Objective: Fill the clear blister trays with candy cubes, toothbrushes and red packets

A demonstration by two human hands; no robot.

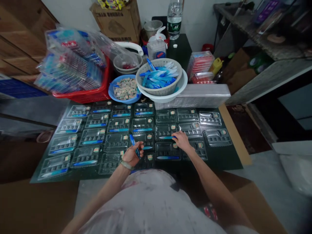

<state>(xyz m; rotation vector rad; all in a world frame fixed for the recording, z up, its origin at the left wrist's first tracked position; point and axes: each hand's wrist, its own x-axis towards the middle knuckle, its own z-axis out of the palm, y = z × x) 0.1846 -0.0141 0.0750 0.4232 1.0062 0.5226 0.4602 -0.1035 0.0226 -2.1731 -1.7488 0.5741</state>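
My left hand (pixel 131 155): fingers clamped on blue pen-like pieces (pixel 134 144), held tilted above clear blister trays (pixel 117 142) on table (pixel 226 162). My right hand (pixel 181 140): fingers closed on one blue piece (pixel 166 137), pressed into tray slot. Trays laid in rows; left ones already carry blue pieces. White colander (pixel 159 78) of blue pieces and blue bowl (pixel 124 88) at far edge. Red basket (pixel 85 94) far left.

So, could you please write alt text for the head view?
The left hand holds blue pens while the right hand lays a pen into a clear tray, one of many on the table. Behind stands a basket of pens.
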